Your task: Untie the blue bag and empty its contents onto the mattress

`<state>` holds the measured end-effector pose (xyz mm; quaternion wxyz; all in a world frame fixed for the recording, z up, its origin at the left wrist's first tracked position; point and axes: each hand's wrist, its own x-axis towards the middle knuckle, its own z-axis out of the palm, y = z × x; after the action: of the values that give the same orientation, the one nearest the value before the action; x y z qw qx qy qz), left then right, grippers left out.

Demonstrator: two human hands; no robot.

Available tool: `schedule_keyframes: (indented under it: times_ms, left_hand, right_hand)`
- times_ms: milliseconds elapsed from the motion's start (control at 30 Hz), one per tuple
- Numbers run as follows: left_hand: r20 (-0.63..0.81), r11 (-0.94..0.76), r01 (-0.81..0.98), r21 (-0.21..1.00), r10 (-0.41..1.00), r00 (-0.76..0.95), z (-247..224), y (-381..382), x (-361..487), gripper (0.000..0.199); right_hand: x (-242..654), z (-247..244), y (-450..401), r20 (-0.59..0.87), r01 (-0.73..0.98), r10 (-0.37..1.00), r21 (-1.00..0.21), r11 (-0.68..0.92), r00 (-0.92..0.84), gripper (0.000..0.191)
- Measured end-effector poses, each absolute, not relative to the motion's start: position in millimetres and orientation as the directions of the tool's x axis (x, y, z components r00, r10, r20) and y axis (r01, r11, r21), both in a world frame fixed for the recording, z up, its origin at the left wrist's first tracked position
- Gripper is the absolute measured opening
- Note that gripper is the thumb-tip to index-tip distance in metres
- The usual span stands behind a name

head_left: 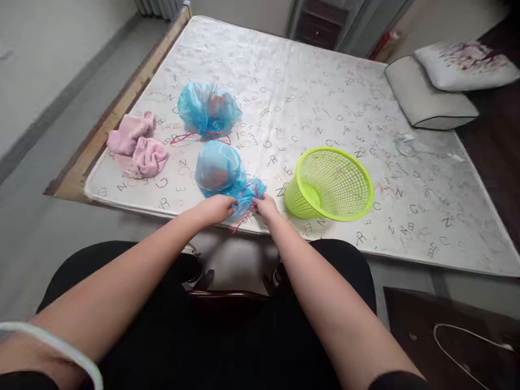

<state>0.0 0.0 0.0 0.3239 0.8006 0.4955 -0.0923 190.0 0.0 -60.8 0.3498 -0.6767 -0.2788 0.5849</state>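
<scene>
A blue plastic bag [221,172] is seen lying at the near edge of the mattress [325,97], just left of centre. Its long axis runs from the rounded, filled body at the far left down to the gathered neck at the near right, so that the neck is pointed toward the person. Something reddish-orange can be made out through the thin film, but what it is cannot be told. The neck is pinched from both sides: the left hand [219,208] is closed on the bunched plastic from the left, and the right hand [266,207] is closed on it from the right, with the red drawstring [248,190] looped between and trailing off below the fingers.

A second blue bag [208,108] is set farther away and slightly left, closed and rounded, with a reddish content faintly visible inside and its own red string spread on the mattress just near it. A pink cloth [138,146] is crumpled at the left edge, well apart from both bags. A lime-green mesh basket [331,184] is tipped on its side to the right of the held bag, its open mouth turned to the far right and upward; nothing is seen in it. Two pillows [430,97] are stacked at the far right corner.
</scene>
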Motion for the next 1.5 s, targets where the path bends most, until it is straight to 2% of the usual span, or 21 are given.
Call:
schedule_keyframes:
  times_ms: [67,167,233,333,433,667,733,833,933,1033,1133,1233,1367,1500]
  left_hand:
    - [-0.288,-0.269,0.824,0.499,0.845,0.451,18,-3,-2,0.038]
    - [-0.073,-0.241,0.745,0.622,0.93,0.362,40,-6,-5,0.035]
    - [-0.006,-0.225,0.687,0.691,0.949,0.316,48,-6,-7,0.028]
    - [-0.016,-0.165,0.631,0.758,0.963,0.27,54,-4,-12,0.017]
    - [-0.039,-0.078,0.56,0.825,0.98,0.194,57,-1,-20,0.011]
    - [-0.094,0.025,0.574,0.818,0.991,0.091,65,9,-31,0.01]
    - [-0.088,0.012,0.6,0.8,0.991,0.098,65,11,-31,0.012]
    - [-0.075,-0.006,0.618,0.786,0.992,0.106,64,11,-29,0.015]
    - [-0.076,-0.014,0.613,0.79,0.99,0.121,63,8,-27,0.017]
    - [-0.064,-0.027,0.605,0.796,0.99,0.129,60,6,-26,0.018]
    - [-0.052,-0.065,0.56,0.826,0.98,0.192,58,5,-25,0.02]
    - [-0.08,-0.058,0.526,0.848,0.969,0.235,57,5,-23,0.021]
    - [-0.078,-0.043,0.589,0.807,0.981,0.179,56,8,-22,0.021]
    - [-0.06,-0.057,0.657,0.751,0.986,0.153,51,11,-24,0.02]
  right_hand:
    - [185,-41,-1,-0.537,-0.008,0.843,-0.844,-0.537,0.028,0.012]
    - [177,-11,-7,-0.4,-0.036,0.893,-0.909,-0.415,-0.205,0.023]
    - [174,5,-12,-0.301,-0.098,0.899,-0.933,-0.347,-0.318,0.031]
    - [169,20,-11,-0.28,-0.148,0.884,-0.923,-0.354,-0.374,0.036]
    - [164,24,0,-0.278,-0.117,0.86,-0.926,-0.358,-0.427,0.04]
    - [162,13,17,-0.246,-0.132,0.935,-0.949,-0.286,-0.255,0.034]
    - [163,12,17,-0.165,-0.029,0.972,-0.985,-0.172,-0.168,0.027]
    - [166,17,15,0.133,0.248,0.991,-0.961,0.123,0.026,0.013]
    - [173,26,14,0.351,0.433,0.933,-0.831,0.349,-0.078,0.01]
    - [180,32,14,0.36,0.456,0.898,-0.774,0.439,-0.253,0.013]
    - [180,28,13,0.296,0.43,0.904,-0.804,0.411,-0.31,0.017]
    - [177,18,13,0.167,0.358,0.945,-0.895,0.265,-0.282,0.024]
    - [175,10,16,-0.008,0.116,0.97,-0.993,0.021,-0.244,0.029]
    - [177,16,16,-0.128,-0.056,0.949,-0.987,-0.149,-0.287,0.032]
